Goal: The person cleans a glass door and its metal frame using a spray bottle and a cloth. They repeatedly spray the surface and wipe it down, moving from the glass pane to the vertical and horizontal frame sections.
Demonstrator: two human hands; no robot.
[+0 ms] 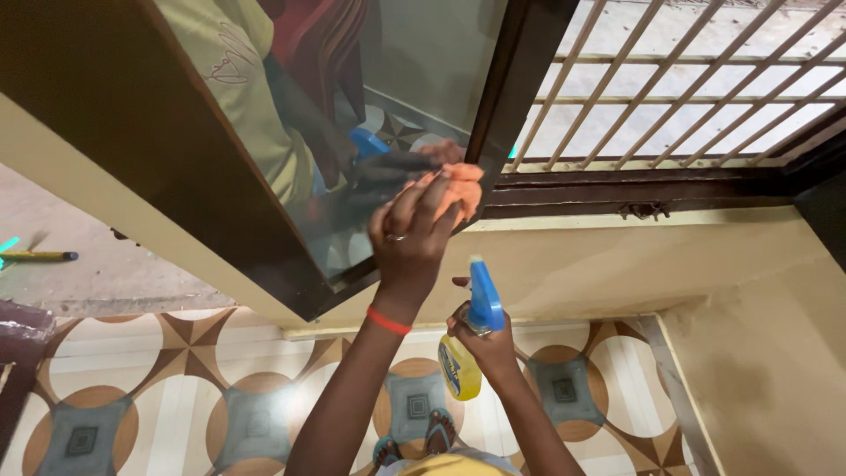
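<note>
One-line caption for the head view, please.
Left hand presses an orange cloth against a window pane; right hand holds a spray bottle.

The left hand point(412, 231) presses an orange cloth point(458, 189) flat against the glass pane point(388, 79) of the open window shutter, near the pane's lower corner. Just below the pane, the right hand point(487, 348) grips a yellow spray bottle point(461, 366) with a blue trigger head. To the pane's right stands a metal window grille point(687, 79); a patterned tile floor point(203, 397) lies beneath.
</note>
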